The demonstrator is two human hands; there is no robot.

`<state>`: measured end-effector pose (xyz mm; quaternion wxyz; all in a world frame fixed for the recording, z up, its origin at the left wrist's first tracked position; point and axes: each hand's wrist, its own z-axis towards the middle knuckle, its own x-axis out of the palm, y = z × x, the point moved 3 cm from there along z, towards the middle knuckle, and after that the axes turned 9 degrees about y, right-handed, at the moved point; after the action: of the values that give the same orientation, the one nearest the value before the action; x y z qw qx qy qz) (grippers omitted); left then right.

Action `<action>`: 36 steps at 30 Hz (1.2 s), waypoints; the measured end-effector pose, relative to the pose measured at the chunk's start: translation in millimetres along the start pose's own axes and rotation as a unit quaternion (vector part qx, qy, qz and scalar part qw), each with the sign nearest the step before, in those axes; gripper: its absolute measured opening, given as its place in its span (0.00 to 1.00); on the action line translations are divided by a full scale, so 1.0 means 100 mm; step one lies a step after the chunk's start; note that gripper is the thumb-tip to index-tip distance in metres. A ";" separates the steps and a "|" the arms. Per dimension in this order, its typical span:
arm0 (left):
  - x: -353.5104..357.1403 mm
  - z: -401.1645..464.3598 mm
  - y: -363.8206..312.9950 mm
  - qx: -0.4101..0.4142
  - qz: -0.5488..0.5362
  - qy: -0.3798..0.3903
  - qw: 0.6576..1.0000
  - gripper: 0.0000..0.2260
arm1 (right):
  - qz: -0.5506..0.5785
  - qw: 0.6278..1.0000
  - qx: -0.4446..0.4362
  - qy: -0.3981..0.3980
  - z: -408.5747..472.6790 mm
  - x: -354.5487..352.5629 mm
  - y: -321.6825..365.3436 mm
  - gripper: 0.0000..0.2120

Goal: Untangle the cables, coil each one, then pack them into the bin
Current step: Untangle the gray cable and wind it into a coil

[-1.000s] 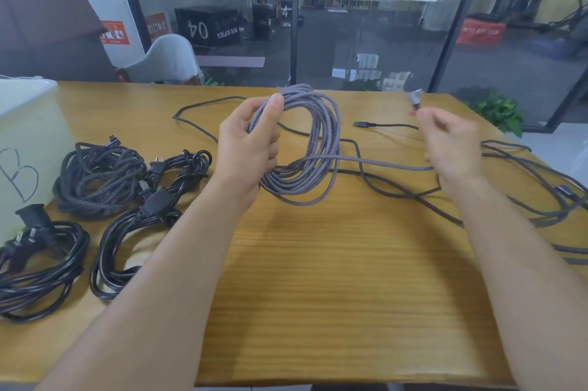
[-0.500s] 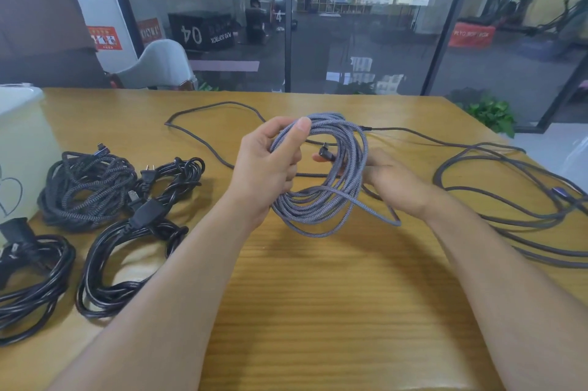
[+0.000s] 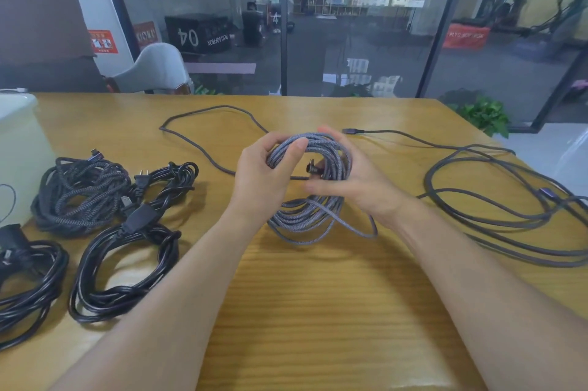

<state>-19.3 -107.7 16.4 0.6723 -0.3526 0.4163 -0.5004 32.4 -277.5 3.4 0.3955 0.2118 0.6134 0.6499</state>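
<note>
A grey braided cable coil hangs above the middle of the wooden table. My left hand grips the coil's upper left, thumb over the strands. My right hand reaches through the coil from the right and pinches the cable's dark plug end inside the ring. A loose tail loops out at the coil's lower right. A long dark cable lies uncoiled on the right side of the table. The white bin stands at the far left.
Three coiled cables lie at the left: a black braided coil, a black power cord coil with its plug, and another black coil at the edge. A glass wall and a grey chair stand behind the table.
My right hand brought the cable's plug end from the far right into the coil and now holds it inside the ring. The coil has settled a little lower and nearer.
</note>
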 end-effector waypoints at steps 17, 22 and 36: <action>0.07 0.07 0.20 -0.032 -0.036 -0.048 0.998 0.07 | -0.380 0.888 -0.109 -0.233 0.05 0.02 0.04 0.23; 0.05 0.12 0.31 -0.054 -0.051 -0.056 0.996 0.08 | -0.410 0.856 -0.174 -0.264 0.08 0.00 0.05 0.17; 0.01 0.11 0.38 -0.071 -0.038 -0.057 0.995 0.09 | -0.377 0.881 -0.204 -0.198 0.08 -0.02 0.02 0.06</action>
<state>5.0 -98.8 -13.0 0.6486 -0.4428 0.3983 -0.4741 39.3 -273.5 7.5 0.7584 0.0031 0.4099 0.5068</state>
